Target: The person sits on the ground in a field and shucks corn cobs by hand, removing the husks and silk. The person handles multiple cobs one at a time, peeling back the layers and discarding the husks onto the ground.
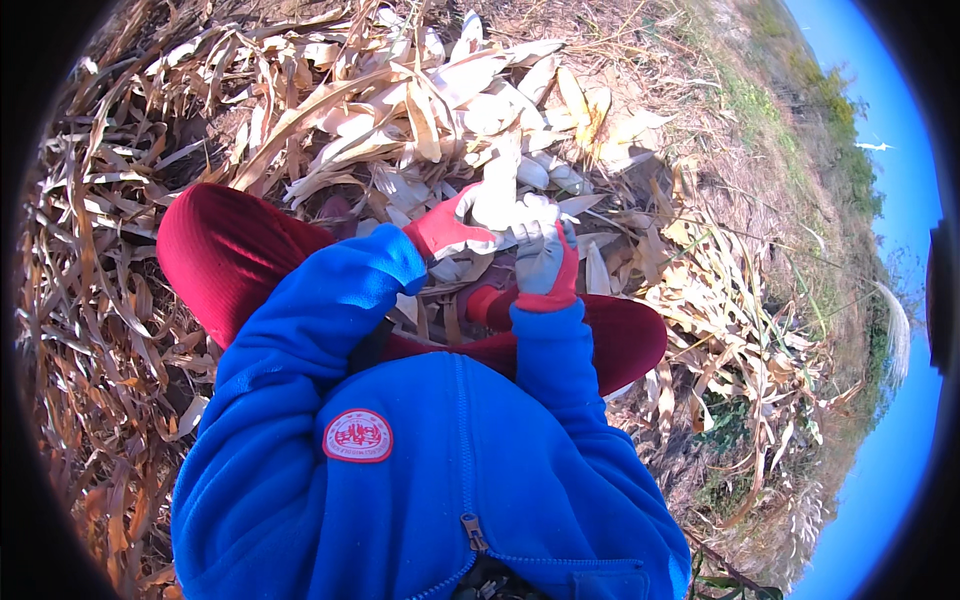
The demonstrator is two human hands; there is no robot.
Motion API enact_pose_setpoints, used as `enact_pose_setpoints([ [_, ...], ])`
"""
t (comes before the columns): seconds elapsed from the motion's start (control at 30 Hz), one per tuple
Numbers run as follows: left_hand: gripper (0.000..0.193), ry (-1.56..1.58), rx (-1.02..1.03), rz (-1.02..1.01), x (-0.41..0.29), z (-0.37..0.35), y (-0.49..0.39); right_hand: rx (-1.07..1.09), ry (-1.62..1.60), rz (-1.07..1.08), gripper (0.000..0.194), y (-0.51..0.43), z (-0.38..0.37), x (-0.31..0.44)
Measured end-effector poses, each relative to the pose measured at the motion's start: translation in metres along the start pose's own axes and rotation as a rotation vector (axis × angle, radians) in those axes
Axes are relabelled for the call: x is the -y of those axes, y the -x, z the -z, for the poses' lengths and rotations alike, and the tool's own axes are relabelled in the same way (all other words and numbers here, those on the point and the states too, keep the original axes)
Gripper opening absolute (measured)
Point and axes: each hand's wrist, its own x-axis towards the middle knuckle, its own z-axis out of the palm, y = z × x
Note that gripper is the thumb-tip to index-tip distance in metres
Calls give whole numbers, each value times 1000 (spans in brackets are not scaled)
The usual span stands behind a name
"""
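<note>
Both hands wear red gloves with pale palms. My left hand (454, 225) has its thumb and fingers spread around the near end of a pale ear of corn in its husk (498, 184), bleached by glare. Against the same ear's right side, my right hand (544, 255) has its fingers curled over whitish husk. Glare hides the exact grip. Just beyond the hands lie more husked ears of corn (555, 174) among loose dry husks (465, 79).
My folded legs in red trousers (232, 255) frame the spot under the hands. Dry corn stalks and leaves (97, 300) cover the ground at the left, with more dry leaves (720, 307) at the right. Grass and shrubs (825, 135) stand farther right.
</note>
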Motion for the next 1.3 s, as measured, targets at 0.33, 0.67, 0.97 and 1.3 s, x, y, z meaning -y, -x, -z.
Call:
enact_pose_setpoints([
  [0.33,30,151,108,-76,10,-22,7,275,-357,-161,40,1,-7,-9],
  [0.67,45,383,-518,209,-13,4,-1,545,-637,-292,22,-4,-4,12],
  [0.97,52,610,-768,81,-19,51,-14,556,-472,-165,26,-26,-4,10],
  [1.3,43,561,-578,97,-1,46,-10,702,1046,350,32,-13,4,-40],
])
